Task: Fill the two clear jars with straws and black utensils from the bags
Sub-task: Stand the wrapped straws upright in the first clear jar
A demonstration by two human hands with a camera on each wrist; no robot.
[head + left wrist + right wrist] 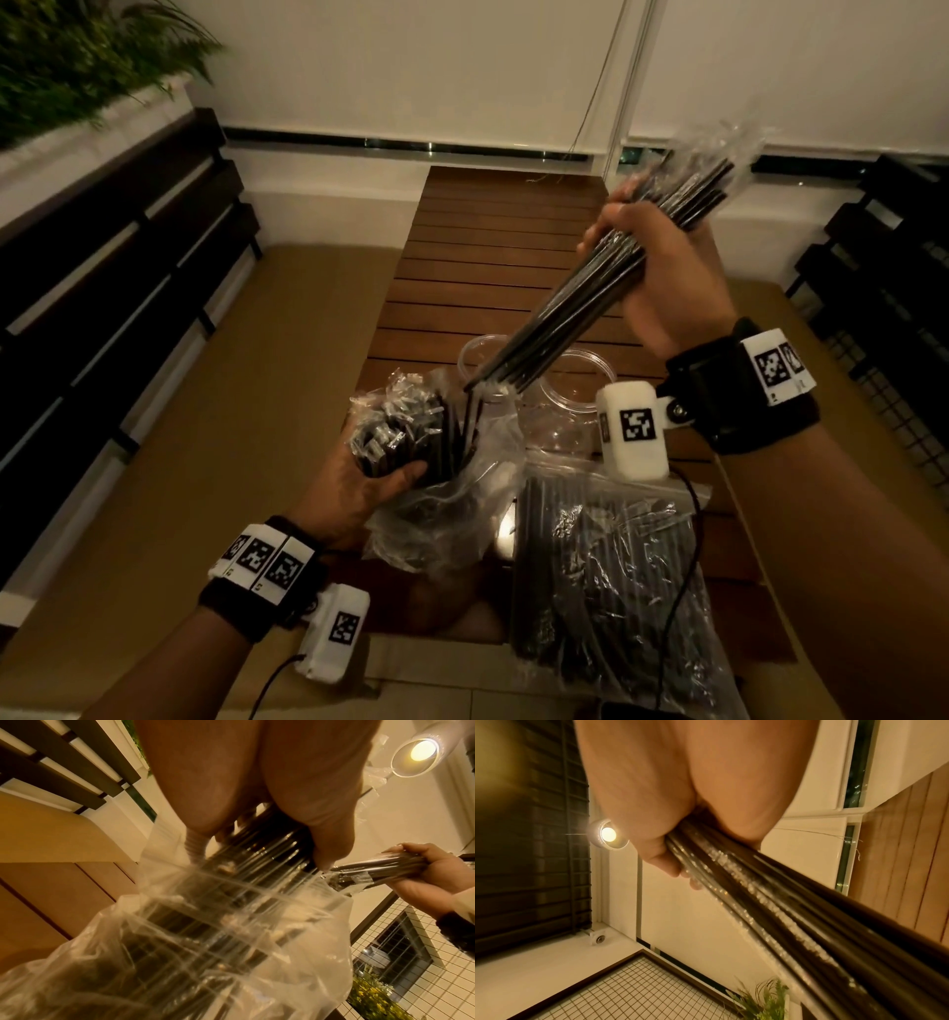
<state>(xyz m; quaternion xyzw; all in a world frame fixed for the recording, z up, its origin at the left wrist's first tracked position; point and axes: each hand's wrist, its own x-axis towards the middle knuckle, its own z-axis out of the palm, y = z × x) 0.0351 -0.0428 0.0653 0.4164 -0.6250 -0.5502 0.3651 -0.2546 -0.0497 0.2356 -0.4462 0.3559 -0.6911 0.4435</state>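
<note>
Right hand (662, 277) is raised over the table, fingers curled round a bundle of black straws (580, 303), each straw in its own clear sleeve, glossy and long. The bundle slants down to the left, its lower tips just above the open mouth of the straw bag (452, 493). Left hand (359, 488) grips that thin clear bag from below, closed round the packed straws inside, their crinkled wrapper ends sticking up. Behind the bag sit two clear jars (580, 380); what is in them can't be made out from here. Lying flat at the near right is a zip bag of black utensils (606, 575), shiny and creased. All of it sits on a dark slatted wooden table (493, 246), with tan cushioned benches (246, 411) either side, white blinds ahead, a green plant (77, 56) up in the left corner.
</note>
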